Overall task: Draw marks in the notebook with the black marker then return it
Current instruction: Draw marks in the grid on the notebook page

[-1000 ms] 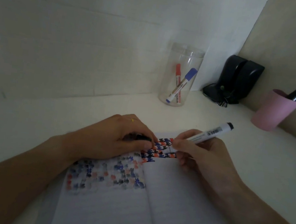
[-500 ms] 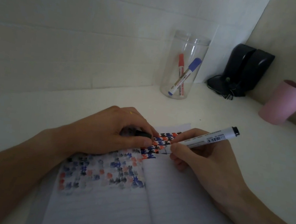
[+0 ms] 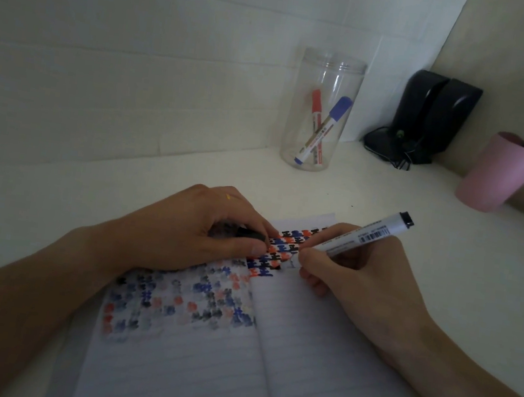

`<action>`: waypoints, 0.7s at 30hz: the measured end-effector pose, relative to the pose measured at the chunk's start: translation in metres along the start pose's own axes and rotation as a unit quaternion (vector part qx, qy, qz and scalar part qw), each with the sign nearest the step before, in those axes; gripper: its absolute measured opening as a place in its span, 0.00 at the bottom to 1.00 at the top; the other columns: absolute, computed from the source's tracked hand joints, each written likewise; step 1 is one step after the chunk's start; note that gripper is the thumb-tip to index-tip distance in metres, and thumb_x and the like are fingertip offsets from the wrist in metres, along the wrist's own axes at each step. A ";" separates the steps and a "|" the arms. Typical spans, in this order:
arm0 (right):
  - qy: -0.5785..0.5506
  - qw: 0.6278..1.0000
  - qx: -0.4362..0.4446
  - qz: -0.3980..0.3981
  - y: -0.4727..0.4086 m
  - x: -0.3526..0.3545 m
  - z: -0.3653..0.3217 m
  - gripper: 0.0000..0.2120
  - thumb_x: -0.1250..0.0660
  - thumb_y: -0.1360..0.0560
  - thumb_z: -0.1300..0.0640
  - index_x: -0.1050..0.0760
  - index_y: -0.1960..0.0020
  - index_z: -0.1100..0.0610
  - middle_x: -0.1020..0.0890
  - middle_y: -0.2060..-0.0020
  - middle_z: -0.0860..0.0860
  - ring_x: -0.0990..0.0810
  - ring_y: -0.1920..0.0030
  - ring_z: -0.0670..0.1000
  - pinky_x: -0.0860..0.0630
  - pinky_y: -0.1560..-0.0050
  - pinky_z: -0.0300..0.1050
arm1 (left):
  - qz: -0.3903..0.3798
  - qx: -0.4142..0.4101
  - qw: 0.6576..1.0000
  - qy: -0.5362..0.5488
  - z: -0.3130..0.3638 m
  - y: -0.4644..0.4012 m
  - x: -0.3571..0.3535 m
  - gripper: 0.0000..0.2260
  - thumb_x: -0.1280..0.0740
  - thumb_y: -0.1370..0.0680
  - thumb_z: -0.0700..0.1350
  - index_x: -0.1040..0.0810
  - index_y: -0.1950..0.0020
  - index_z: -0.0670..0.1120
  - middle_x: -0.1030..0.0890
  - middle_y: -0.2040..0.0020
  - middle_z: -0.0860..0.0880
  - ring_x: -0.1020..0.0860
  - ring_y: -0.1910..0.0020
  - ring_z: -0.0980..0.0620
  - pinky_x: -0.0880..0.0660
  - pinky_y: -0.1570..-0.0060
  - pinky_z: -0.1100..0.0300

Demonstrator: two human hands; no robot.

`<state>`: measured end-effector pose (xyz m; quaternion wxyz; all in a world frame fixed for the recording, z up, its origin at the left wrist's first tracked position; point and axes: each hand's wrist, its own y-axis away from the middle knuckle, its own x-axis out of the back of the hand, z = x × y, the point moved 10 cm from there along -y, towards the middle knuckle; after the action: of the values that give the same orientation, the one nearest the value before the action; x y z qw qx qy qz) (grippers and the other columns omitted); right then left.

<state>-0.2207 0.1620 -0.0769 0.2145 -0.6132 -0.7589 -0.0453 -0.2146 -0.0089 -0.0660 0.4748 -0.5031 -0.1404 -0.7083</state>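
Observation:
An open lined notebook [image 3: 316,355] lies on the white desk in front of me, its upper part filled with rows of black, blue and red marks. My right hand [image 3: 354,273] grips the black marker [image 3: 365,237], white-barrelled with a black end, its tip down on the right page beside the marks. My left hand [image 3: 203,230] rests on the top of the left page and is closed on the marker's black cap [image 3: 251,234].
A clear plastic jar [image 3: 328,74] with a red and a blue marker stands at the back by the wall. To its right are a pair of black speakers [image 3: 431,117] with cables and a pink cup [image 3: 504,173] of pens.
The marker's tip has shifted slightly down and left along the row of marks. My left hand stays pressed on the page with the cap.

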 end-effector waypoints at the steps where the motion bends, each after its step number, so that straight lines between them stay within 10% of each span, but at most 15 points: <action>1: -0.004 1.000 0.001 0.000 0.000 0.000 0.000 0.04 0.25 0.30 0.61 0.15 0.61 0.53 0.14 0.67 0.53 0.14 0.66 0.54 0.16 0.62 0.48 | 0.000 0.000 1.000 0.001 0.000 0.000 0.000 0.10 0.31 0.21 0.56 0.16 0.41 0.59 0.16 0.40 0.64 0.21 0.38 0.60 0.23 0.39 0.59; 21: -0.041 0.999 0.015 -0.007 0.001 0.001 -0.005 0.03 0.25 0.30 0.63 0.16 0.61 0.57 0.14 0.68 0.57 0.15 0.68 0.54 0.17 0.65 0.46 | -0.003 0.006 1.000 -0.001 0.001 0.001 0.000 0.11 0.31 0.21 0.56 0.15 0.40 0.58 0.16 0.40 0.64 0.21 0.38 0.60 0.22 0.39 0.56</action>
<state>-0.2189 0.1614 -0.0724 0.1920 -0.6064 -0.7716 -0.0104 -0.2127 -0.0090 -0.0654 0.4752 -0.5004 -0.1462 -0.7088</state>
